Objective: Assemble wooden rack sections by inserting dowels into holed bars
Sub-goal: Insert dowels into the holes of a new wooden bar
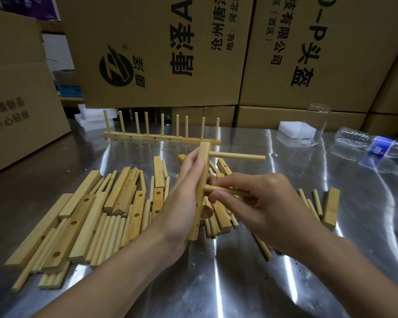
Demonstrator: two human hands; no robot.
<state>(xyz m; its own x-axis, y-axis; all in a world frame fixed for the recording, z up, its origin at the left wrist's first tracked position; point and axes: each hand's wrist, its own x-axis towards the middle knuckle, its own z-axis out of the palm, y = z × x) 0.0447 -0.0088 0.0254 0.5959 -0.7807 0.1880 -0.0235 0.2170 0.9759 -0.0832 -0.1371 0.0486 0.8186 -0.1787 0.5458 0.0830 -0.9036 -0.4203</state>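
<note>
The left hand [182, 203] gripped a squared, pale wooden bar [205, 171], fingers curled round its back and thumb laid along its edge, holding it nearly upright above the middle of the desk [239, 283]. One smooth round dowel [237, 155] stuck out sideways from a hole near the bar's top. The right hand [267, 203] pinched a second dowel [237, 192] between thumb and fingertips, its end seated in a hole at mid-bar. The desk top was polished metal, streaked with bright reflections. On it, left of the hands, lay a loose heap of parts [90, 214]: flat bars with drilled round holes mixed with thin cylindrical dowels, all light, matte, unfinished wood. A short bar [331, 210] and a few dowels lay apart on the right. Toward the back stood finished rack sections [161, 136] set end to end, their pegs upright. A clear drinking glass [317, 125], a white foam block [294, 128] and a ribbed plastic bottle [372, 145] lying on its side sat at the far right, before stacked brown cardboard boxes [159, 53] with black print.
</note>
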